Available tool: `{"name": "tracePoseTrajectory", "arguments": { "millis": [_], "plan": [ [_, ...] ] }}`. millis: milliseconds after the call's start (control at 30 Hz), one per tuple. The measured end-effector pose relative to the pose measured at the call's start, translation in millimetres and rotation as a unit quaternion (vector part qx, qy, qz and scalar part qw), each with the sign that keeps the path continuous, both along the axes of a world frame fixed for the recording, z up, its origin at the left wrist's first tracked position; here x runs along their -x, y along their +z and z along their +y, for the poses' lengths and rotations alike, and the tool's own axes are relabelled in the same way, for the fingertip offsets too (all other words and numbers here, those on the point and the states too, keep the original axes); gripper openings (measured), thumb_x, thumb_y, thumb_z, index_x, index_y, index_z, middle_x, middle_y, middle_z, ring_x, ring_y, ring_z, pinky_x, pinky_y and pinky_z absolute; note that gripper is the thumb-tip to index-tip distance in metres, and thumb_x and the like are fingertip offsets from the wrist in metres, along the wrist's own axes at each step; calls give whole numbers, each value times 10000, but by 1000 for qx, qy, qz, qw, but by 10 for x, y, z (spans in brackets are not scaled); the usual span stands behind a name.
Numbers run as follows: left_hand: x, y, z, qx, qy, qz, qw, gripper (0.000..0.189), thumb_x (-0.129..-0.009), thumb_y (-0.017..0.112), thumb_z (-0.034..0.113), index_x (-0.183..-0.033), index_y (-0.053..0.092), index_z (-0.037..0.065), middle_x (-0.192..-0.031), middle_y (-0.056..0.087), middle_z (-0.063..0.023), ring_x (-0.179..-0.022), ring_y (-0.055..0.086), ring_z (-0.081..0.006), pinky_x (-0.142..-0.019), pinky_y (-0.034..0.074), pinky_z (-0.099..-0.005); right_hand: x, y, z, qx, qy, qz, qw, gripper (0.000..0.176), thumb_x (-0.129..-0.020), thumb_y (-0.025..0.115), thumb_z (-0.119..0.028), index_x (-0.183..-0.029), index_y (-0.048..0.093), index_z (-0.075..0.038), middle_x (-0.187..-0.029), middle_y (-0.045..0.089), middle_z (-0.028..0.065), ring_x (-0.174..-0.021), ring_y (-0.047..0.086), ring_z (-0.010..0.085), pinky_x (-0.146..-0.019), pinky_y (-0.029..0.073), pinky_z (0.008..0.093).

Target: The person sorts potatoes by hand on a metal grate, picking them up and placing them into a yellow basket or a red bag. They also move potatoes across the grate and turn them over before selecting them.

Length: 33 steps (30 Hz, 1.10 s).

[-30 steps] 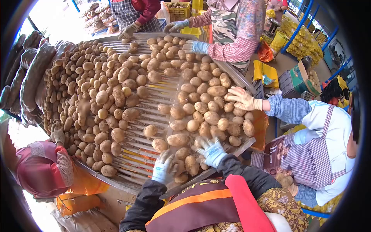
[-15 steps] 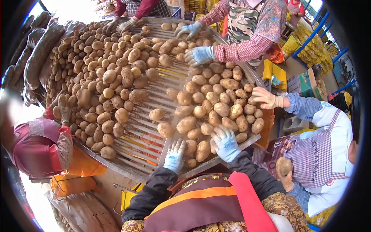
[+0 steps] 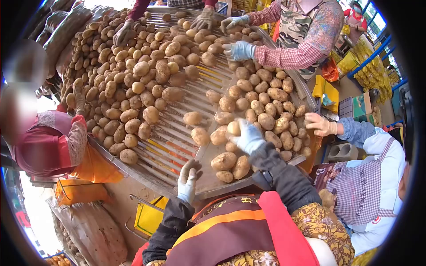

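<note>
1. Right hand (image 3: 249,138) in a pale blue-white glove, centre of frame, fingers curled round a tan oval potato (image 3: 234,128) (it sits over the right-hand heap).
2. Left hand (image 3: 187,181), same glove, lower centre: fingers spread loose, holding nothing, resting at the near edge of the grey metal roller table (image 3: 171,142).
3. Loose brown potatoes (image 3: 133,88) fill the upper left.
4. Co-worker's cream-gloved hand (image 3: 320,124) at the right, beside the heap.

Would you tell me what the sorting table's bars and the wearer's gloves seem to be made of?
Bars: likely bare metal, grey with a dull shine. The left hand and right hand wear knit fabric, apparently with a pale blue coating: matte, softly creased.
</note>
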<state>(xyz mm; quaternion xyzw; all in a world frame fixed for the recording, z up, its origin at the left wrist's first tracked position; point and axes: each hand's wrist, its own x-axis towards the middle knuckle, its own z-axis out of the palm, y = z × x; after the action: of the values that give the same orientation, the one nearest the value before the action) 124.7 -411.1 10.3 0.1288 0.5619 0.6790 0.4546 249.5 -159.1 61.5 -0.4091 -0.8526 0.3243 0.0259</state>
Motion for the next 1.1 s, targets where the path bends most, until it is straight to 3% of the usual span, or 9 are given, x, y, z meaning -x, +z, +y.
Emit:
{"name": "tracePoseTrajectory", "arguments": {
  "millis": [33,167,367,533,767,833,867,1000,1100],
  "plan": [
    [-68,109,88,3,6,-4,1000,444,-999,538,277,-1389,457,80,-1269,564,-74,-1177,547,-199,-956,500,-381,-72,-39,-211,120,45,82,988,497,-817,709,-374,-1199,566,-89,-1285,547,137,-1192,521,335,-934,463,416],
    [-39,25,211,-24,-28,-288,957,517,-956,550,474,-1268,516,62,-1165,599,-102,-1038,615,-215,-805,574,-430,-136,-246,-936,-100,313,-11,944,615,-897,536,-525,-1354,507,-115,-1432,451,143,-1326,420,326,-1078,334,463],
    [373,-108,-458,72,66,-353,930,418,-910,619,479,-1042,578,84,-938,653,-102,-835,679,-291,-727,587,-446,-777,-316,-321,-135,50,152,978,464,-826,687,-344,-1213,587,-109,-1205,555,135,-1112,538,337,-983,401,481],
    [763,96,-1511,51,-6,-354,934,486,-894,584,559,-906,611,75,-859,659,-122,-732,673,-315,-565,538,-429,-713,-221,-439,-221,258,11,940,473,-762,711,-328,-1177,618,-122,-1348,499,102,-1315,398,316,-1070,316,525],
    [1027,-753,-3377,437,13,21,899,488,-936,604,419,-1126,622,-30,-919,690,-142,-886,683,-323,-787,554,-412,-55,-406,-491,-138,385,-154,899,717,-722,747,-388,-1344,501,-127,-1283,543,102,-1263,448,287,-1106,262,506],
    [894,-524,-3175,617,-73,326,713,461,-884,672,303,-1235,589,16,-1159,625,-196,-982,640,-324,-865,511,-376,-64,-334,-501,-170,315,-73,931,762,-644,800,-407,-1285,533,-96,-1135,579,146,-1143,511,314,-1079,317,475],
    [769,-227,-2921,566,-17,441,696,452,-844,710,273,-1219,604,44,-1159,611,-197,-982,631,-320,-883,507,-376,-28,-215,-558,-118,261,-34,958,752,-659,807,-372,-1285,523,-70,-1145,583,153,-1126,533,313,-1056,359,449],
    [314,477,-1849,108,148,11,983,633,-917,658,374,-1418,421,69,-1346,509,-95,-1161,558,-235,-957,488,-365,487,-22,-1191,174,195,91,961,716,-759,774,-408,-1271,501,12,-1208,571,236,-1105,581,358,-962,461,404],
    [68,659,-1242,-164,133,-365,907,795,-843,672,545,-1459,345,163,-1371,488,-88,-1304,438,-256,-1051,406,-469,991,379,-1768,147,466,161,858,629,-823,724,-361,-1267,506,29,-1164,586,233,-1098,568,386,-957,460,422]
  ]
}}
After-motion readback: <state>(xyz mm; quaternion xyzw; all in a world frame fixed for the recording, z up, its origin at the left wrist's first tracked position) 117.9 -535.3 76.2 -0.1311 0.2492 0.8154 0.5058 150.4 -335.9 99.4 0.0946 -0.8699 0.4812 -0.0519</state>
